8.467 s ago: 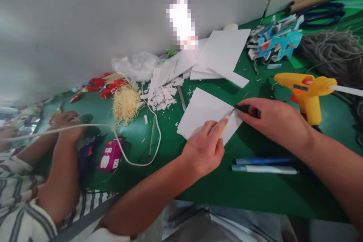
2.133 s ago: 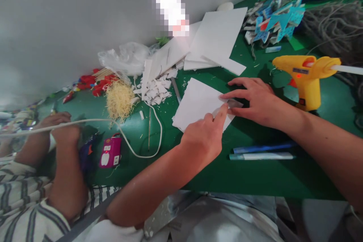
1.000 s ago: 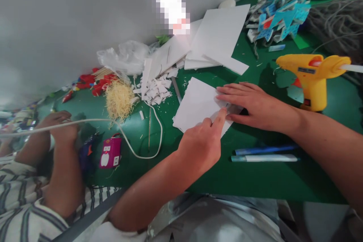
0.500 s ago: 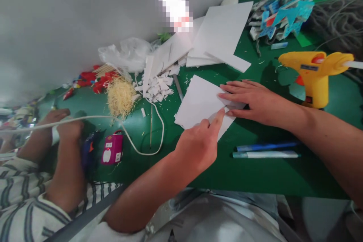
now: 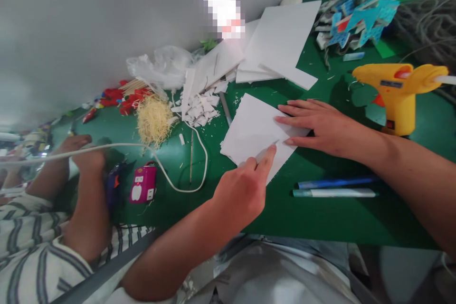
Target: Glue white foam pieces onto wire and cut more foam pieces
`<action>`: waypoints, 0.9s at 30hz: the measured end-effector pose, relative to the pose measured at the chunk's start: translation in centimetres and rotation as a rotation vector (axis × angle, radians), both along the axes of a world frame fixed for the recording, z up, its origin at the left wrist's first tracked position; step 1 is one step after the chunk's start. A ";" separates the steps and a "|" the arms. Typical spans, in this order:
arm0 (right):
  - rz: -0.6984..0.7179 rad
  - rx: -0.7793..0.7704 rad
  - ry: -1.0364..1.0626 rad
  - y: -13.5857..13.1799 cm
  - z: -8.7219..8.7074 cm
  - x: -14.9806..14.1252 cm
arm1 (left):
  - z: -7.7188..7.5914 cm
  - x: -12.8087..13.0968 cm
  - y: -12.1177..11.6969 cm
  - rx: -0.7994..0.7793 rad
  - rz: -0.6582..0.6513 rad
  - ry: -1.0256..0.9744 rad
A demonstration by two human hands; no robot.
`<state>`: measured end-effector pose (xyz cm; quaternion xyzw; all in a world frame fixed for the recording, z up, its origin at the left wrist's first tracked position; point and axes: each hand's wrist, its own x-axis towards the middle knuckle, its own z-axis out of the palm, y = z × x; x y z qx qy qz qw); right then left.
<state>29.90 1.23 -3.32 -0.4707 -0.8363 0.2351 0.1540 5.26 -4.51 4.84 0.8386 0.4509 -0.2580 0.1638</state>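
Observation:
A white sheet or board [image 5: 252,118], with another edge showing under it, lies at an angle on the green table. Flat on its right side rests my right hand [image 5: 309,123], fingers spread and holding nothing. My left hand [image 5: 245,180] is curled over the near part of the sheet, index finger stretched along the surface. A thin dark tip pokes out by that fingertip; the rest of whatever is gripped is hidden by the hand. Nearer the table's front edge lie a blue pen [image 5: 335,183] and a white-and-teal pen [image 5: 337,193].
A yellow glue gun [image 5: 395,85] stands at right. White boards [image 5: 280,38], foam scraps [image 5: 201,107] and a straw-like shredded heap [image 5: 154,118] lie behind. A white cable [image 5: 204,161] loops left beside a magenta box [image 5: 143,184]. Another person's arms [image 5: 87,199] rest at far left.
My left hand has slid a little toward me and left across the sheet, its index fingertip now farther from my right thumb. My right hand stays pressed flat.

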 end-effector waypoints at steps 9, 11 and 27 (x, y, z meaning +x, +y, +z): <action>-0.018 -0.011 -0.004 0.0 -0.1 0.0 | 0.5 -0.7 -0.9 -0.070 0.038 0.084; -0.016 -0.010 0.000 0.0 -0.2 0.0 | 0.7 -1.0 -1.0 -0.089 0.038 0.098; -0.017 -0.008 0.005 0.1 -0.4 0.2 | 0.7 -3.3 -3.1 -0.062 -0.013 0.162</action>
